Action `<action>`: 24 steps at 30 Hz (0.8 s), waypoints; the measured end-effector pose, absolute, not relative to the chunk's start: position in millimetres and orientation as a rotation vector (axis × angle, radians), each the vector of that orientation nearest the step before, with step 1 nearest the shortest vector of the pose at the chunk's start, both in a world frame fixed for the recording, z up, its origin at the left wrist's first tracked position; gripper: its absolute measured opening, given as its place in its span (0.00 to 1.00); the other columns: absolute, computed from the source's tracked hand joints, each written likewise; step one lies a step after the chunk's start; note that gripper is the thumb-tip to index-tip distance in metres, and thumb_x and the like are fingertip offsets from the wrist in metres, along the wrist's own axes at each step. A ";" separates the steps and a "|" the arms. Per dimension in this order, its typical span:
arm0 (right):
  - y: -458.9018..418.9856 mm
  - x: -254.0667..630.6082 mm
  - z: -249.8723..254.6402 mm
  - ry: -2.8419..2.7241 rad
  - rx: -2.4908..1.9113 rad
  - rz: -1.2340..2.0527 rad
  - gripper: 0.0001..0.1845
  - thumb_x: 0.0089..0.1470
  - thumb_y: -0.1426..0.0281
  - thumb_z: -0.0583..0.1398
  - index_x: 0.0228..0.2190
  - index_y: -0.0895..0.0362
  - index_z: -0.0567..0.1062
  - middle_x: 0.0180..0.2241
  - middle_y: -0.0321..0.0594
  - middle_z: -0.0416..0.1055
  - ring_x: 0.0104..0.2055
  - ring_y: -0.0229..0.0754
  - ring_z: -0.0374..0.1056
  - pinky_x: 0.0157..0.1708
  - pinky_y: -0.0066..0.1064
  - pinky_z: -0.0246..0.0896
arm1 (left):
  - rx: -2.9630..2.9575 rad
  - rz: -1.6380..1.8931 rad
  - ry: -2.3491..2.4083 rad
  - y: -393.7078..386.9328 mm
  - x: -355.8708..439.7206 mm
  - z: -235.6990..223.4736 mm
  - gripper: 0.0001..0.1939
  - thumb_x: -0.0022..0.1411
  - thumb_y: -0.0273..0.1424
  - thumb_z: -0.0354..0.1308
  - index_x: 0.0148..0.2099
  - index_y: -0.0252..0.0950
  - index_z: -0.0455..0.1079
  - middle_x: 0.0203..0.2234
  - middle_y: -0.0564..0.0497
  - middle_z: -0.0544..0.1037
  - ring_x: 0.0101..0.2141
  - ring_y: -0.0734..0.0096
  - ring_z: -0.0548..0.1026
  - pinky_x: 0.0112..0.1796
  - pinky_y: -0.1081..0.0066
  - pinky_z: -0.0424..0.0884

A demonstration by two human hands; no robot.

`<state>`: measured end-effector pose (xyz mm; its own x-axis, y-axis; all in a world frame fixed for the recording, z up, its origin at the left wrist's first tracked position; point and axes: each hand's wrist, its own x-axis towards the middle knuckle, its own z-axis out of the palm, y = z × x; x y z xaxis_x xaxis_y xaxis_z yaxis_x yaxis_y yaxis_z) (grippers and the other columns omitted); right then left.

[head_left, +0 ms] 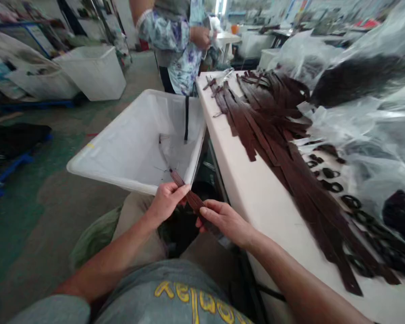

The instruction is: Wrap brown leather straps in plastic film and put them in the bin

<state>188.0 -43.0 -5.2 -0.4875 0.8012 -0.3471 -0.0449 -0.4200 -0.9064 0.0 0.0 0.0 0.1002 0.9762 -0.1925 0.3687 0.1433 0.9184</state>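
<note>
A dark brown strap [195, 201] runs between my two hands, above my lap and by the near rim of a white bin. My left hand [167, 199] pinches it near its far end, where a thin, greyish piece reaches on over the bin. Closer to me, my right hand [219, 219] is closed on the same strap, thumb on top. The strap's lower end is partly hidden behind that hand. On the white table to the right lies a spread pile of similar brown straps [273, 135].
The white bin [111, 139] stands before my knees, with a black strip hanging inside. Black rings [330, 180] and clear plastic bags [374, 117] lie along the table's right side. A person in a patterned garment [184, 49] stands beyond the bin. Another white bin [94, 72] stands back left.
</note>
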 end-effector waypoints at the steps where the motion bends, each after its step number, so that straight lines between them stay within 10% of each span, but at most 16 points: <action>1: -43.0 190.3 -7.3 -1.219 -1.133 1.948 0.25 0.50 0.48 0.61 0.31 0.59 0.70 0.24 0.34 0.72 0.24 0.32 0.66 0.28 0.25 0.61 | 1.382 0.781 1.404 -2.3 2.2 -0.4 0.21 0.57 0.43 0.57 0.19 0.36 0.68 0.14 0.54 0.70 0.18 0.74 0.66 0.22 0.74 0.60; 11: -38.8 205.4 -9.7 -1.330 -1.212 1.938 0.15 0.56 0.60 0.57 0.27 0.59 0.70 0.19 0.33 0.69 0.20 0.32 0.64 0.23 0.25 0.59 | 1.225 0.809 1.179 8.9 -30.1 -4.7 0.17 0.56 0.41 0.61 0.24 0.34 0.70 0.17 0.54 0.72 0.19 0.78 0.67 0.23 0.77 0.63; 24: -50.9 196.4 -0.1 -1.964 -1.443 0.749 0.09 0.57 0.65 0.63 0.39 0.54 0.79 0.34 0.38 0.76 0.35 0.38 0.72 0.35 0.26 0.62 | 0.932 0.844 1.085 -34.2 31.9 -26.4 0.18 0.55 0.43 0.63 0.26 0.32 0.72 0.18 0.55 0.69 0.19 0.80 0.63 0.21 0.78 0.60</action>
<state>196.4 -50.9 -0.1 -0.2436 0.9617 0.1255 0.6338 0.2558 -0.7300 31.9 -34.2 -26.4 0.2532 0.9059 -0.3395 -0.1067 0.3750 0.9209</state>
